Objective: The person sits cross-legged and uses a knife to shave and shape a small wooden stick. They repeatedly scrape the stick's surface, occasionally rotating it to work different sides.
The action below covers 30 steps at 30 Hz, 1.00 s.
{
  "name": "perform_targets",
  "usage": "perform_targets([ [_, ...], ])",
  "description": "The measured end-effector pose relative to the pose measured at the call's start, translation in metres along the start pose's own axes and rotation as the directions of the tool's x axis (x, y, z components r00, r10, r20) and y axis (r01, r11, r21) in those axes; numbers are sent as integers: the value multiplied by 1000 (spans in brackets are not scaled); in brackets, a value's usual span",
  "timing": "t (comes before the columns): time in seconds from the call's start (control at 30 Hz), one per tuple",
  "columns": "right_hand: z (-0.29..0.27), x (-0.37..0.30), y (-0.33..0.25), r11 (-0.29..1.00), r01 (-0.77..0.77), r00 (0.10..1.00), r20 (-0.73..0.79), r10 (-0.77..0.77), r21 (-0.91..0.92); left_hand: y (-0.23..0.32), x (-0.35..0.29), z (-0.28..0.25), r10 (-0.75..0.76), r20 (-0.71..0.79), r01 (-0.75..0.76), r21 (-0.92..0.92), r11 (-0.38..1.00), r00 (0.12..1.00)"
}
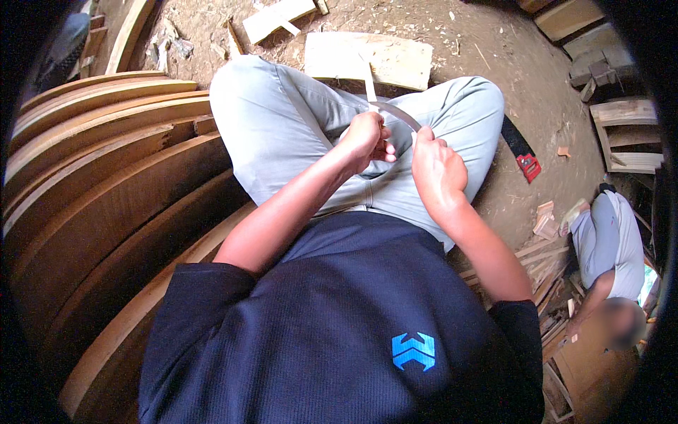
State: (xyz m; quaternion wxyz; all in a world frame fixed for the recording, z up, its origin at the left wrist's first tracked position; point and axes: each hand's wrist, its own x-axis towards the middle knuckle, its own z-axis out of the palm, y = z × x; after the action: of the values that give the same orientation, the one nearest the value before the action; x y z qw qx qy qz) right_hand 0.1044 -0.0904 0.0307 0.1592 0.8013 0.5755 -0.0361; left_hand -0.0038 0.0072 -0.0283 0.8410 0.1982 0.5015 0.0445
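My left hand (366, 139) is closed above my lap around the lower end of a thin, pale wooden strip (370, 88). The strip points away from me, past my crossed shins. My right hand (439, 169) is wrapped in a fist at the near end of a curved knife (401, 116); its handle is hidden by the fingers. The blade slants up and left, and its tip end meets the strip just above my left hand. Beyond my legs a pale wooden board (406, 62) lies on the ground, partly behind the strip.
Large curved planks (106, 180) stand stacked close on my left. A handsaw (527, 166) with a red handle lies by my right knee. Wood offcuts (279, 20) and chips litter the dirt floor. Another person (613, 240) is at the right among wood pieces.
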Motion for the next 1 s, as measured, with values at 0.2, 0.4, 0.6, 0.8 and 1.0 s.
perform_targets([
  [0.2, 1, 4, -3, 995, -51, 998, 28, 49, 86, 4, -1, 8, -11, -63, 12, 21, 1000, 998],
  [0.4, 11, 29, -12, 990, -81, 995, 66, 74, 113, 1, 3, 6, -2, -26, 2, 22, 1000, 1000],
  [0.6, 18, 36, -10, 988, -44, 999, 34, 40, 146, 4, -4, 13, -1, -45, 2, 16, 1000, 999],
  [0.8, 25, 58, -13, 972, -69, 997, 44, 60, 223, 5, -4, 15, -10, -51, 10, 4, 1000, 999],
  [1.0, 39, 84, -16, 980, -40, 999, 4, 40, 193, 4, -3, 13, 3, -20, -3, 0, 1000, 1000],
])
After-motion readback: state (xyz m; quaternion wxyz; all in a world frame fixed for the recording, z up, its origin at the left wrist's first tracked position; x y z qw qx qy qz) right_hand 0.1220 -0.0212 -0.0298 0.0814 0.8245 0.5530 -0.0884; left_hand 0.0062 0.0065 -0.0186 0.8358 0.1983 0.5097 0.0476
